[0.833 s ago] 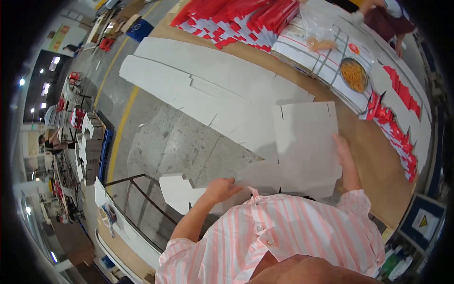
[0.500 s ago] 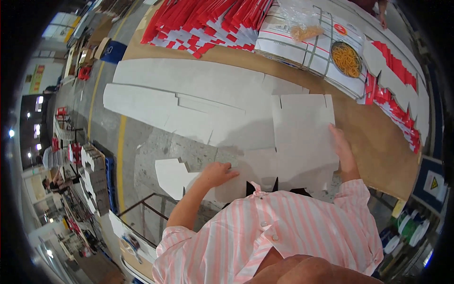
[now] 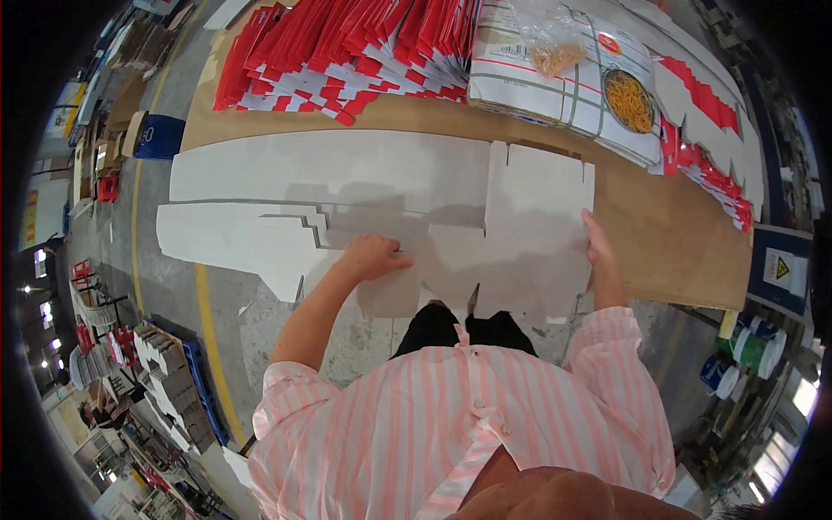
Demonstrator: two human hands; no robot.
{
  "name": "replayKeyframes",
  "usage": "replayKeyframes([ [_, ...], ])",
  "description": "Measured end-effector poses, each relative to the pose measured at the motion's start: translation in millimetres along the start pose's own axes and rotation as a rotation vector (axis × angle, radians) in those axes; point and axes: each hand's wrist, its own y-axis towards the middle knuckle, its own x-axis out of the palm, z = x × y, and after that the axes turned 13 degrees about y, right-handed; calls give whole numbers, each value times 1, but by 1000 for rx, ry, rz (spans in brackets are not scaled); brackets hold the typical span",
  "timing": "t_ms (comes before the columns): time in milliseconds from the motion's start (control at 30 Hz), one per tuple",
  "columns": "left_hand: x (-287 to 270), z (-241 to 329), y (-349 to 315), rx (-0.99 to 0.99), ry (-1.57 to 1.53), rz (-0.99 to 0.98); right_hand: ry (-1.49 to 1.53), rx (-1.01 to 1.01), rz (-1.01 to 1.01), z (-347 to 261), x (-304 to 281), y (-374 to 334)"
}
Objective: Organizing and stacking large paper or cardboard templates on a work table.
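A flat white die-cut cardboard sheet (image 3: 520, 269) with slots and stepped flaps lies over the near edge of the work surface. At its right edge is my right hand (image 3: 598, 245), closed around the border with the fingers partly hidden. My left hand (image 3: 377, 256) rests on the middle of the sheet, fingers stretched to the right and lying flat. Beyond it is another long white cardboard sheet (image 3: 329, 165), partly covered by the nearer one.
Red and white folded cartons (image 3: 347, 52) are piled along the far side. Beside them sits a strapped bundle of printed cartons (image 3: 520, 87) with a clear plastic bag (image 3: 555, 56) on top. Brown board (image 3: 667, 234) covers the surface at right. A blue bin (image 3: 160, 136) stands on the floor left.
The near cardboard sheet has moved away from my body and now lines up more closely with the sheet beyond. Both hands moved with it. The whole view has shifted somewhat.
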Motion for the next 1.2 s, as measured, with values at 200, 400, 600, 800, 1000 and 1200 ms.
replayKeyframes([
  [200, 13, -22, 25, 17, -22, -52, 5, 11, 42, 16, 11, 12],
  [400, 30, -33, 53, 30, -41, -93, -87, 18, 157, 20, 15, 28],
  [600, 39, -38, 59, 75, -49, -75, -52, 105, 74, 10, 17, 25],
  [800, 50, -43, 52, 43, -57, -95, -309, -131, 142, 22, 31, 20],
  [1000, 52, -32, 54, -19, 35, -81, -1039, -992, 425, 9, 110, -30],
  [1200, 25, -9, 54, -130, 71, -126, -589, -684, -897, 86, 326, -77],
])
